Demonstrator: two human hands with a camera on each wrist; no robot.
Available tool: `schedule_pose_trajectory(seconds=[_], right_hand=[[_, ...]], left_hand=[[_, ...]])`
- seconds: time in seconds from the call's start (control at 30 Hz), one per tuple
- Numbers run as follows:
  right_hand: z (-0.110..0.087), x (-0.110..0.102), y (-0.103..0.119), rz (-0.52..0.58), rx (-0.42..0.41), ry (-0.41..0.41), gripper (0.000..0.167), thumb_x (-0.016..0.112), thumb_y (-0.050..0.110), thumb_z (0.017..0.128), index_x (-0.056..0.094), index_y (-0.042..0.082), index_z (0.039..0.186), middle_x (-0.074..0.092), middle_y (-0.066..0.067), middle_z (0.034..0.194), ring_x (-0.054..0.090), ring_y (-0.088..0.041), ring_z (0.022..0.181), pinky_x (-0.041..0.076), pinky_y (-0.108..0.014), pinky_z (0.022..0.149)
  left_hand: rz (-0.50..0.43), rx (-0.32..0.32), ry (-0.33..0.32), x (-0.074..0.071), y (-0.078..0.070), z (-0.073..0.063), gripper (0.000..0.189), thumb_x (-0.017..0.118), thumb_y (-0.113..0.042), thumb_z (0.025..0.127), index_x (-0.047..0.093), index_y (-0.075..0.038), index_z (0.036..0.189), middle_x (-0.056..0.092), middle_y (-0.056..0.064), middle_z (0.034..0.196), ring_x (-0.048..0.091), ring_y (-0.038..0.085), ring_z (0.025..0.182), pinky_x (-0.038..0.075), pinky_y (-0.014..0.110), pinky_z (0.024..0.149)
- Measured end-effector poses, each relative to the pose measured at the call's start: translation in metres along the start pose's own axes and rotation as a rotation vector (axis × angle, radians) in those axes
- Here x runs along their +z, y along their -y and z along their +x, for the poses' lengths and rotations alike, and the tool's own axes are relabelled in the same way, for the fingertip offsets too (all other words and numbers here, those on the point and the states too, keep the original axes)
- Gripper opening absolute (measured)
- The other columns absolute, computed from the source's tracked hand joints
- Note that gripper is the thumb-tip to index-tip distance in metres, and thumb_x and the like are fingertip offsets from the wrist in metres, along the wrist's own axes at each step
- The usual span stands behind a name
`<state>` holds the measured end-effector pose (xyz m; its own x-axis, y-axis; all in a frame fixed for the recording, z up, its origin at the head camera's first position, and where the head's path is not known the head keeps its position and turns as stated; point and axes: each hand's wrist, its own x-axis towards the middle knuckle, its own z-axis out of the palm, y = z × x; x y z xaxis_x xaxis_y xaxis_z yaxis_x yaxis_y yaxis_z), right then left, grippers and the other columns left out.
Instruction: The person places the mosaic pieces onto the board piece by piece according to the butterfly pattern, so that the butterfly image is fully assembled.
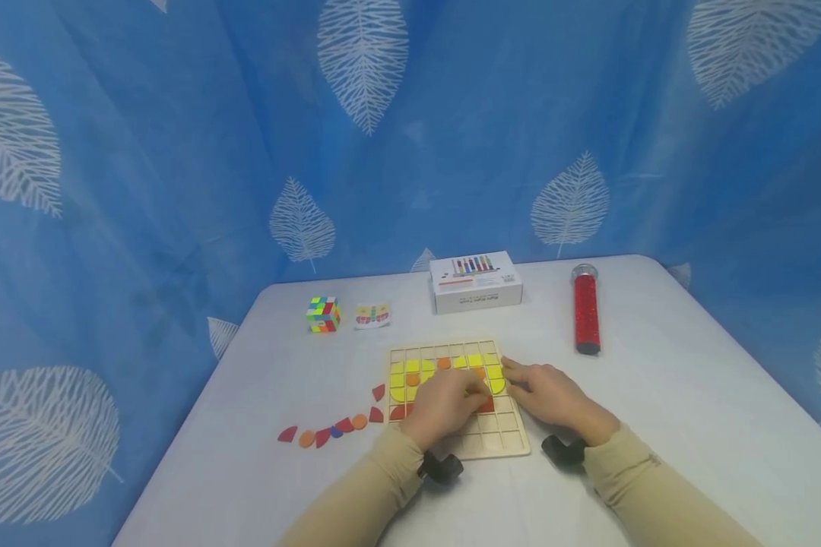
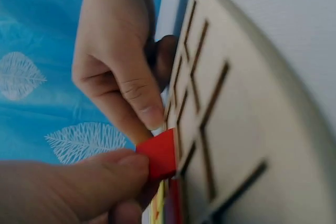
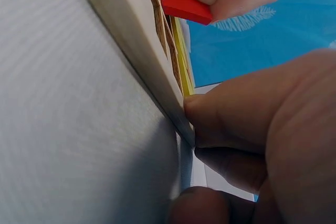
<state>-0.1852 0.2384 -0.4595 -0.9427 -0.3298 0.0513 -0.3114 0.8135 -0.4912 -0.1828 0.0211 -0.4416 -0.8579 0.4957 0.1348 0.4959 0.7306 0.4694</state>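
Note:
My left hand (image 1: 443,404) is over the middle of a wooden grid board (image 1: 506,441), pinching a red square tile (image 2: 161,156) between thumb and finger. The right wrist view shows that tile tilted close over the grid. On the board's right edge rest the fingertips of my right hand (image 1: 550,391), the thumb and forefinger nearly straight. Yellow tiles (image 1: 397,380) fill much of the far rows, with orange round tiles (image 1: 444,363) among them. Nearer me are red tiles (image 1: 398,412), partly hidden by my left hand.
Left of the board lie loose red quarter-round tiles (image 1: 287,434), orange discs (image 1: 306,438) and a blue piece (image 1: 336,432). Behind stand a puzzle cube (image 1: 324,314), a pattern card (image 1: 372,315) and a white box (image 1: 477,285). A red glittery tube (image 1: 586,311) lies at the right.

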Motion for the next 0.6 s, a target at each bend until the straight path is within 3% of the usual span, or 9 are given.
schedule_pose_trajectory(seconds=[0.17, 0.4, 0.5, 0.6], right_hand=[[-0.001, -0.001, 0.001, 0.006, 0.009, 0.004, 0.042, 0.063, 0.017, 0.099, 0.063, 0.003, 0.138, 0.054, -0.014, 0.151, 0.056, -0.042, 0.134, 0.046, -0.059, 0.105], [-0.002, -0.002, 0.002, 0.013, 0.018, 0.0, 0.043, 0.064, 0.017, 0.098, 0.063, 0.002, 0.138, 0.054, -0.014, 0.151, 0.058, -0.041, 0.132, 0.047, -0.059, 0.105], [-0.002, -0.002, 0.002, 0.016, 0.024, 0.004, 0.043, 0.063, 0.018, 0.098, 0.064, 0.003, 0.138, 0.054, -0.014, 0.152, 0.052, -0.043, 0.137, 0.044, -0.06, 0.108], [-0.001, -0.001, 0.002, 0.027, 0.035, 0.011, 0.043, 0.063, 0.02, 0.099, 0.063, 0.003, 0.139, 0.053, -0.013, 0.153, 0.049, -0.044, 0.139, 0.042, -0.061, 0.11]], left_hand=[[0.081, -0.012, -0.004, 0.006, -0.002, 0.001, 0.008, 0.079, -0.026, 0.092, 0.083, -0.028, 0.097, 0.075, -0.017, 0.094, 0.067, 0.0, 0.086, 0.05, 0.019, 0.069], [0.144, 0.037, -0.015, 0.007, -0.003, 0.0, 0.006, 0.081, -0.03, 0.09, 0.083, -0.032, 0.094, 0.071, -0.019, 0.09, 0.061, -0.001, 0.08, 0.044, 0.017, 0.061], [0.133, 0.015, -0.062, -0.002, 0.006, -0.004, 0.007, 0.078, -0.027, 0.092, 0.083, -0.03, 0.095, 0.072, -0.016, 0.092, 0.063, 0.002, 0.082, 0.043, 0.018, 0.059], [0.107, -0.091, -0.115, -0.024, 0.028, -0.009, 0.012, 0.073, -0.025, 0.093, 0.082, -0.025, 0.1, 0.075, -0.01, 0.099, 0.068, 0.01, 0.089, 0.05, 0.025, 0.064]])
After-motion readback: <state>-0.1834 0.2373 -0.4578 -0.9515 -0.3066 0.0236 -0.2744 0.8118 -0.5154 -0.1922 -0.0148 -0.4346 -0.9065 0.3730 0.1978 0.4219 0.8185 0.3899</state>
